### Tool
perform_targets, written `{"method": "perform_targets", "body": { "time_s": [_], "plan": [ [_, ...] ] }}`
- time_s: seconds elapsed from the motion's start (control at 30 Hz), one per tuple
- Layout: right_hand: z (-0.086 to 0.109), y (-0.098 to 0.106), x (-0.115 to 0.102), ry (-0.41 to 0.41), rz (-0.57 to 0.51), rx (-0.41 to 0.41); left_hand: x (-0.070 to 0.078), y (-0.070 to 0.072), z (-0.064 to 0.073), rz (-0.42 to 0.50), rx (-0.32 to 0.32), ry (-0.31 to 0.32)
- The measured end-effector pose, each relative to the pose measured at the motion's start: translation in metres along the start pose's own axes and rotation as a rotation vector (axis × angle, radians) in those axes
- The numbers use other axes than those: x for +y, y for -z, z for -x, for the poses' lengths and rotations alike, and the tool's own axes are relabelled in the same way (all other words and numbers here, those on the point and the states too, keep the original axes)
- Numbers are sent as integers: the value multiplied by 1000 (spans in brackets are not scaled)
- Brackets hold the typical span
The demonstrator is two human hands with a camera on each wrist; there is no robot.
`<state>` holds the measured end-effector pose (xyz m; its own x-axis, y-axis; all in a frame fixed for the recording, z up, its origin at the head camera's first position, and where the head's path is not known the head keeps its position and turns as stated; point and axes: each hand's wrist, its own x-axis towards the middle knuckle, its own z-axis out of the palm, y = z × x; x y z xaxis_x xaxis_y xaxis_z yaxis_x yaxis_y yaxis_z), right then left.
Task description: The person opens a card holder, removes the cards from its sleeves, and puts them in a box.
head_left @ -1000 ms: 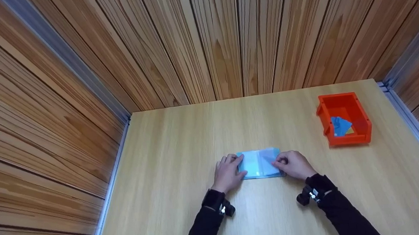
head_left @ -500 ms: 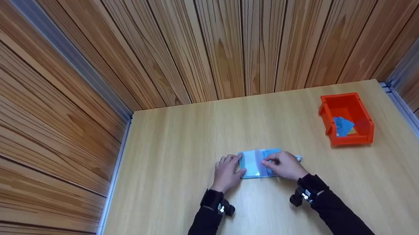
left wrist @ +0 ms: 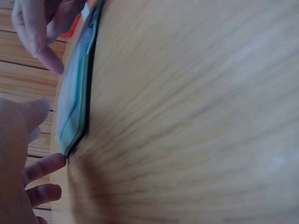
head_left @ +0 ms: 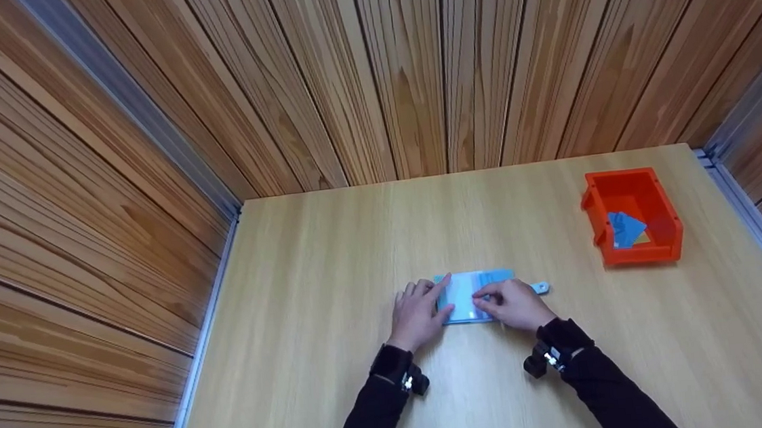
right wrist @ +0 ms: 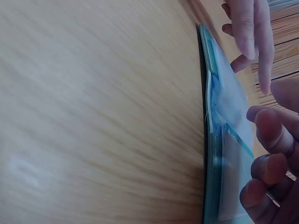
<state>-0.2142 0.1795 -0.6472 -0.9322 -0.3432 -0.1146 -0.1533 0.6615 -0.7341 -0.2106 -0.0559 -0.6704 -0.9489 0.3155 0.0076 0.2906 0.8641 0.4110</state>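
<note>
A light blue card holder (head_left: 459, 300) with clear plastic sleeves lies opened flat on the table. Its snap strap (head_left: 540, 288) sticks out to the right. My left hand (head_left: 419, 313) rests at its left edge, thumb and index finger spread; in the left wrist view a fingertip touches the corner of the holder (left wrist: 72, 126). Over the middle is my right hand (head_left: 514, 304), thumb and index finger together at a clear sleeve, which they seem to pinch. In the right wrist view a pale card or insert (right wrist: 233, 179) sits in a sleeve beneath the curled fingers of my right hand (right wrist: 275, 149).
An orange-red bin (head_left: 638, 197) stands at the back right of the wooden table (head_left: 330, 259). Inside it lie blue pieces (head_left: 625, 229) and a bit of yellow. Wood-plank walls (head_left: 403, 69) enclose the back and sides.
My right hand has moved left from the holder's right side to its middle, turning a clear sleeve leftward. The snap strap now shows. My left hand stays at the left edge.
</note>
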Motion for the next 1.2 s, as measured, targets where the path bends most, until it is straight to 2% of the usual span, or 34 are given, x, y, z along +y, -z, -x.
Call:
{"method": "perform_targets", "body": {
  "time_s": [0.17, 0.4, 0.63, 0.77, 1.0, 1.13, 1.2],
  "plan": [
    [1, 5, 4, 8, -15, 17, 1, -2, 0, -43, -11, 1],
    [6, 19, 14, -30, -26, 52, 4, 3, 2, -30, -20, 7],
    [13, 35, 24, -76, -19, 49, 2, 1, 2, -8, -28, 15],
    [17, 42, 30, -110, 32, 18, 2, 0, 2, -2, -22, 9],
    [18, 44, 41, -146, 195, -73, 4, 0, 2, 7, -34, 15],
    [18, 43, 46, -147, 216, -87, 4, -2, 2, 3, -34, 12],
    [18, 44, 47, -138, 217, -87, 4, -1, 2, -2, -14, 10]
  ]
}}
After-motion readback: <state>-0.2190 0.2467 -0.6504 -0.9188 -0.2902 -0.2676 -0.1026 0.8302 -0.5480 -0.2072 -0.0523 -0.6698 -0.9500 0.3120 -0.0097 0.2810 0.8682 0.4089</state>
